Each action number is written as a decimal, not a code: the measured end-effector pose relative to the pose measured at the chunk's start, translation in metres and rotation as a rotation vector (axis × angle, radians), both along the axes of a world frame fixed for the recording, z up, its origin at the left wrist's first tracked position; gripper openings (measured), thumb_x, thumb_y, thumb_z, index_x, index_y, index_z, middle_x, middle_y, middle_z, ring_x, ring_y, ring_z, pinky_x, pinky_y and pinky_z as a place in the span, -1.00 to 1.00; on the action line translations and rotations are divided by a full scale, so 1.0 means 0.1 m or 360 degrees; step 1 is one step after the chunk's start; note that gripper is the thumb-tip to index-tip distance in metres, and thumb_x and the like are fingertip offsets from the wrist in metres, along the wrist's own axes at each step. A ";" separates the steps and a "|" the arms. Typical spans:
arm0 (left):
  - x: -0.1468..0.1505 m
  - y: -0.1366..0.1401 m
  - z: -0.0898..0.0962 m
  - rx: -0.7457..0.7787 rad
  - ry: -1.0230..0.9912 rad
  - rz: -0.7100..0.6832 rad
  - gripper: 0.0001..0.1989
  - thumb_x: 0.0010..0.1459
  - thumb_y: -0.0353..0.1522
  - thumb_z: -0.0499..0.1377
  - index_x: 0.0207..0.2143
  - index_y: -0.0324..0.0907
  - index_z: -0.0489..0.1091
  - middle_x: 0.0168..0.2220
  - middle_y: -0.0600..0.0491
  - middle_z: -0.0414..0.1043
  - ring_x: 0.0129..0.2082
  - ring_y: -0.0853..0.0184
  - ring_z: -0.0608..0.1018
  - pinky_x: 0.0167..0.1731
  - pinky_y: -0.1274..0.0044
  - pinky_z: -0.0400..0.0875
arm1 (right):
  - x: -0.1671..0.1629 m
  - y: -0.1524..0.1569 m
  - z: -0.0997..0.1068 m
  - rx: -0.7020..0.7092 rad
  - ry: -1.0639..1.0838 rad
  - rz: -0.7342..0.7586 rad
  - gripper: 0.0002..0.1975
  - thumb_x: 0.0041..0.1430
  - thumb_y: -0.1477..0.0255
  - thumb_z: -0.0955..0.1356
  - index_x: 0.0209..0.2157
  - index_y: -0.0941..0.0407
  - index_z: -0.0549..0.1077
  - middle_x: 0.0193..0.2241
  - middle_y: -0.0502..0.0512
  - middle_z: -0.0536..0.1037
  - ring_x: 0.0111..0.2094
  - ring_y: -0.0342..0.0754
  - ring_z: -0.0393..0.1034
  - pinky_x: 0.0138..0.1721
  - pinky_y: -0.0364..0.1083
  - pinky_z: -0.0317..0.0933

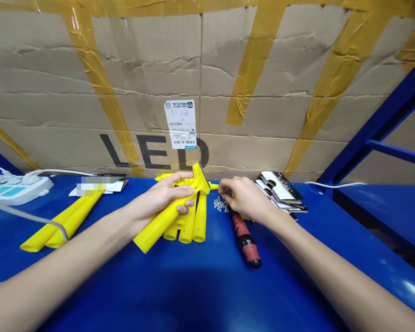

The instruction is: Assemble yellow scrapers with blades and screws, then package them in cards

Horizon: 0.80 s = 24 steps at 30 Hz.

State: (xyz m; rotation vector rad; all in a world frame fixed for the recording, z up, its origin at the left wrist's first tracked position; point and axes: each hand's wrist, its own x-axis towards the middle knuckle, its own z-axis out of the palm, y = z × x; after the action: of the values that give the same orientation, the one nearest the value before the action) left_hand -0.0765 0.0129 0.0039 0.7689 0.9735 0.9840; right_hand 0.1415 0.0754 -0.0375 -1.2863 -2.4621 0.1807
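Note:
My left hand (166, 196) is wrapped round the handle of a yellow scraper (159, 226). The tool tilts with its hollow handle end toward me, and a thin dark blade edge shows on its head. Beneath and behind it, several more yellow handles (199, 221) lie on the blue table (207, 286). My right hand (247, 197) hovers over a small pile of silver screws (220, 205), thumb and fingers pinched together; whatever sits between them is too small to make out. A red and black screwdriver (244, 233) lies below that hand, its tip end hidden.
Two yellow-handled tools (67, 219) lie at the left, near a white power strip (17, 188) and a grey cable (31, 216). Folded black-and-white cards (281, 191) are stacked at the right. A taped cardboard box (207, 78) walls off the back, beside a blue metal frame (376, 115).

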 end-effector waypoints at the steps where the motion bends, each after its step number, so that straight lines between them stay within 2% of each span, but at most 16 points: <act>1: -0.01 0.01 -0.01 0.0003 0.0002 0.0000 -0.54 0.18 -0.62 0.18 0.09 -0.14 0.26 -0.43 0.07 0.38 -0.65 0.51 0.41 -0.67 0.72 0.27 | -0.01 0.01 -0.02 0.0017 -0.0015 -0.0010 -0.77 0.10 0.65 0.31 -0.28 0.13 0.55 -0.33 0.15 0.61 -0.27 0.01 0.46 -0.28 -0.08 0.18; 7: -0.10 0.04 -0.03 0.0045 0.0020 -0.0046 -0.55 0.21 -0.60 0.17 0.10 -0.12 0.24 -0.44 0.07 0.39 -0.64 0.53 0.40 -0.62 0.72 0.29 | 0.00 0.07 -0.06 0.0011 -0.0114 0.0030 -0.79 0.11 0.62 0.32 -0.32 0.10 0.57 -0.37 0.12 0.59 -0.30 0.01 0.45 -0.27 -0.08 0.18; 11: -0.12 0.04 -0.04 0.0046 0.0008 -0.0114 -0.56 0.22 -0.58 0.17 0.10 -0.10 0.24 -0.45 0.08 0.38 -0.63 0.52 0.40 -0.61 0.71 0.29 | -0.01 0.07 -0.02 0.0015 -0.0134 0.0053 -0.75 0.12 0.62 0.33 -0.23 0.10 0.59 -0.29 0.14 0.61 -0.26 0.03 0.47 -0.23 -0.06 0.20; 15: -0.10 0.06 -0.07 0.0028 -0.0022 -0.0038 -0.56 0.17 -0.62 0.18 0.06 -0.14 0.28 -0.36 0.02 0.41 -0.58 0.49 0.44 -0.64 0.71 0.26 | -0.03 0.09 0.02 -0.0020 -0.0193 0.0173 -0.73 0.13 0.64 0.33 -0.22 0.09 0.60 -0.27 0.12 0.65 -0.20 0.04 0.49 -0.20 -0.06 0.22; 20: -0.11 0.07 -0.08 0.0005 -0.0024 -0.0014 -0.55 0.17 -0.63 0.18 0.07 -0.13 0.28 -0.36 0.02 0.39 -0.58 0.49 0.44 -0.65 0.71 0.26 | -0.02 0.13 0.00 -0.0031 -0.0197 0.0222 -0.79 0.16 0.61 0.34 -0.28 0.09 0.60 -0.33 0.08 0.66 -0.29 0.00 0.49 -0.26 -0.08 0.19; 24: -0.12 0.06 -0.06 0.0004 0.0010 -0.0080 -0.57 0.21 -0.61 0.17 0.08 -0.12 0.25 -0.41 0.05 0.40 -0.61 0.51 0.42 -0.63 0.72 0.27 | 0.00 0.17 -0.02 -0.0040 -0.0188 0.0244 -0.81 0.14 0.62 0.35 -0.31 0.09 0.59 -0.34 0.05 0.65 -0.32 -0.03 0.49 -0.29 -0.10 0.17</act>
State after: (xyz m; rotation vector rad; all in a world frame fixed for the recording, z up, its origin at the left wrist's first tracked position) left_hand -0.0886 0.0192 -0.0023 0.7954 0.9538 0.9398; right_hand 0.1413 0.0927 -0.0392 -1.1484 -2.6685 0.1793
